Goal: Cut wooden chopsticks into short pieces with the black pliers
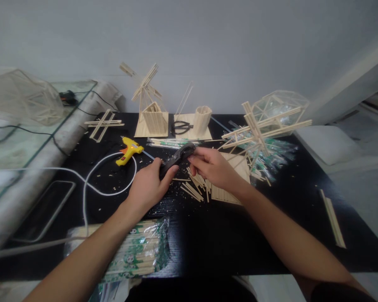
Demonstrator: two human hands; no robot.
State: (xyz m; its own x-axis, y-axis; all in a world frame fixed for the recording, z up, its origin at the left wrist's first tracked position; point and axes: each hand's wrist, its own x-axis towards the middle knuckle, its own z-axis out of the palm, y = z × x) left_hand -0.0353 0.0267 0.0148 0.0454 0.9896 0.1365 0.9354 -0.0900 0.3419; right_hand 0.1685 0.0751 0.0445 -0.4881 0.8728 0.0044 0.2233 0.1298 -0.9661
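Note:
My left hand is closed round the dark handles of a pair of black cutters, which point up and to the right above a black mat. My right hand is pinched at the cutters' jaws; what its fingertips hold is too small to make out. Just below and between my hands lies a pile of short cut wooden sticks. Under my right wrist lies a flat panel of joined sticks.
A yellow glue gun with a white cable lies left of my hands. Stick models stand at the back: a windmill hut, a round cup, black scissors, a stick frame. A packet of chopsticks lies near the front edge.

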